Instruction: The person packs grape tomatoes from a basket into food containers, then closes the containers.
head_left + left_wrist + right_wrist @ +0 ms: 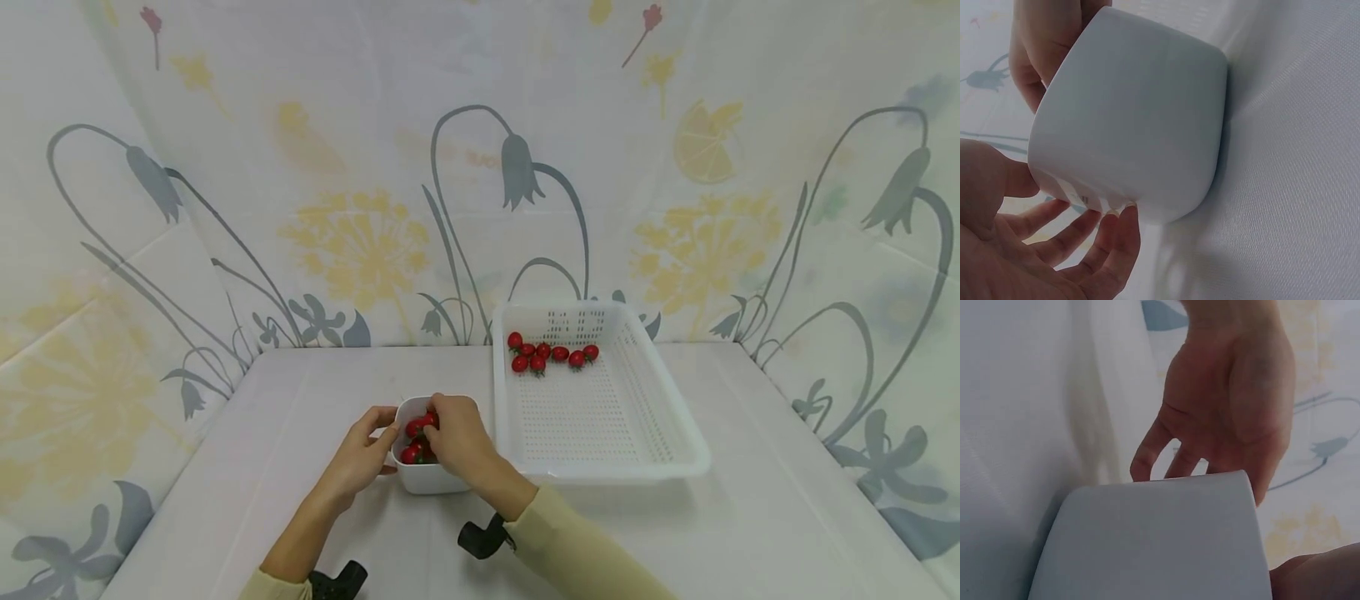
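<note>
A small white square container [432, 479] with rounded corners stands on the table, several red cherry tomatoes [412, 454] inside it. My left hand [362, 450] holds its left side, with the thumb at the rim and the spread fingertips [1124, 219] against the outer wall. From the right, my right hand [461, 433] reaches over the rim into the container. Its thumb and forefinger close around a cherry tomato [431, 420] there. In both wrist views the container's wall [1129, 112] hides the tomatoes and the right fingertips.
A large white perforated basket [600, 479] stands right of the small container. Several cherry tomatoes [560, 353] with green stems lie at its back left. Behind the table hangs a flower-printed cloth [360, 250]. Black wrist mounts [483, 537] sit at the sleeves.
</note>
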A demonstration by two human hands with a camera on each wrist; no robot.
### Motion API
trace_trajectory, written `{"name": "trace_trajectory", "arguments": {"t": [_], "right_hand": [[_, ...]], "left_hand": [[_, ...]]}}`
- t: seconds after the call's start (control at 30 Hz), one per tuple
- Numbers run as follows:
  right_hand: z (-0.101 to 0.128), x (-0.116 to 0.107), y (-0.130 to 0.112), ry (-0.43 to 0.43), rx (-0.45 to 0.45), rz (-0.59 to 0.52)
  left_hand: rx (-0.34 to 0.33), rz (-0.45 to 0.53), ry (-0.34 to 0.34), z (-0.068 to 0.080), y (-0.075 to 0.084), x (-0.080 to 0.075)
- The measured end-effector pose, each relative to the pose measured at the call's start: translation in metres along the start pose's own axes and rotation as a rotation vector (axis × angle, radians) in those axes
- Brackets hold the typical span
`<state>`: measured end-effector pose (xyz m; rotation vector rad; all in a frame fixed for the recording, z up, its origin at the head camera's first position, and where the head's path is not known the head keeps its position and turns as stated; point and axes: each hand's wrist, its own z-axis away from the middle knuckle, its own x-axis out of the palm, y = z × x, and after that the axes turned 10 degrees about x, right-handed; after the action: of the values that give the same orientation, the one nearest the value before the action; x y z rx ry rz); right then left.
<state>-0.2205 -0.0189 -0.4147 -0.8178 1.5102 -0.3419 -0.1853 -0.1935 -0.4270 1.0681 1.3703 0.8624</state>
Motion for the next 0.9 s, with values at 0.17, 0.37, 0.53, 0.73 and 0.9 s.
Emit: {"name": "trace_trajectory", "arguments": {"t": [0.17, 0.37, 0.53, 0.73, 0.9], "right_hand": [[-0.0009, 0.0046, -0.0013, 0.053, -0.035, 0.133], [-0.0015, 0.0077, -0.0017, 0.009, 0.010, 0.164], [-0.0017, 0.0081, -0.0021, -0.016, 0.040, 0.177], [-0.0022, 0.0069, -0.0050, -0.027, 0.060, 0.185], [-0.0021, 0.0068, -0.0062, -0.029, 0.059, 0.163]], "left_hand": [[0.002, 0.002, 0.001, -0.0002, -0.0004, 0.0003], [-0.001, -0.002, 0.004, 0.0003, 0.0001, 0.0002], [0.001, 0.000, 0.001, 0.0014, 0.0011, 0.0003], [-0.003, -0.002, 0.001, 0.0011, 0.0010, -0.0004], [0.000, 0.006, 0.001, 0.0012, 0.0005, 0.0002]]}}
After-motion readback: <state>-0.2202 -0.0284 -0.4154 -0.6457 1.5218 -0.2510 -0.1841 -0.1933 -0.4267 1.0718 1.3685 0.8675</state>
